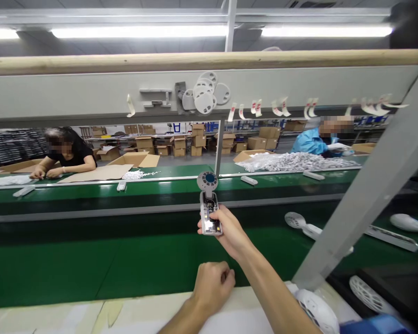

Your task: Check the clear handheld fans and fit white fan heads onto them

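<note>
A small grey-and-white device (209, 183) with a round head and an exposed circuit board is held upright over the green conveyor belt (73, 260). My right hand (228, 227) grips its lower body, with the thumb across the board. Below it, my left hand (213, 285) rests near the belt's front edge, fingers curled in; whether anything is inside them is hidden.
A slanted grey post (362, 185) stands at right, near white device parts (409, 224) on the belt. Two people sit across the line beside piles of small white parts (296, 161). A grey beam (90, 95) with taped strips runs overhead.
</note>
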### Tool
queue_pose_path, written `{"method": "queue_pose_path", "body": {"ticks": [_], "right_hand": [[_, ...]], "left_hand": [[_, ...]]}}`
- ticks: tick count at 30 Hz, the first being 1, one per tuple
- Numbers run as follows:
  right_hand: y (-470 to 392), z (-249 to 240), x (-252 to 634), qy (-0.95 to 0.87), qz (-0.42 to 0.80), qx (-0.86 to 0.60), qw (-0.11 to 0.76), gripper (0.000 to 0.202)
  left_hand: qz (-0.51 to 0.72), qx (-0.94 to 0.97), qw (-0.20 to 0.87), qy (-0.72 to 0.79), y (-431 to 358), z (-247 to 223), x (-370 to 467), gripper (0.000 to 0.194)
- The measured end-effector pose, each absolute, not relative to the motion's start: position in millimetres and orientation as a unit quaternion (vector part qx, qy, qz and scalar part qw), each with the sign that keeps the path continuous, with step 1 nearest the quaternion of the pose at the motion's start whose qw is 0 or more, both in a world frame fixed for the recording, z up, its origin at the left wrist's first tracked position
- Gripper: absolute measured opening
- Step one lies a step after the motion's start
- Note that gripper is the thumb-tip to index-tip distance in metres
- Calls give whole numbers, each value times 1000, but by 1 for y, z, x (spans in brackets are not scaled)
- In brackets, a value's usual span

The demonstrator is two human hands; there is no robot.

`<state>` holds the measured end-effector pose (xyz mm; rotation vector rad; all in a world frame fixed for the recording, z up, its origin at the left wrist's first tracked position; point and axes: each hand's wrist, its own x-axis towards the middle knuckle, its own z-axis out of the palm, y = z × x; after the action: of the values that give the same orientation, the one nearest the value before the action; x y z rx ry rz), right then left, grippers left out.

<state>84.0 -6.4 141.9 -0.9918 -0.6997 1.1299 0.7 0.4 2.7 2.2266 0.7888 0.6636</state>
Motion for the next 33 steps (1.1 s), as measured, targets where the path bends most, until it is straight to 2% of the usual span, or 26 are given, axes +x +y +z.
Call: {"method": "queue_pose_path", "body": {"ticks": [4,9,33], "right_hand": [[-9,144,80,-350,483,-439,672,40],[-6,141,81,-380,463,-413,686,44],[-20,152,71,-443,454,-354,688,41]], "left_hand": [[254,854,334,308,0,3,1,29],[250,857,324,312,-1,2,1,29],[250,852,340,309,-2,5,1,25]]}}
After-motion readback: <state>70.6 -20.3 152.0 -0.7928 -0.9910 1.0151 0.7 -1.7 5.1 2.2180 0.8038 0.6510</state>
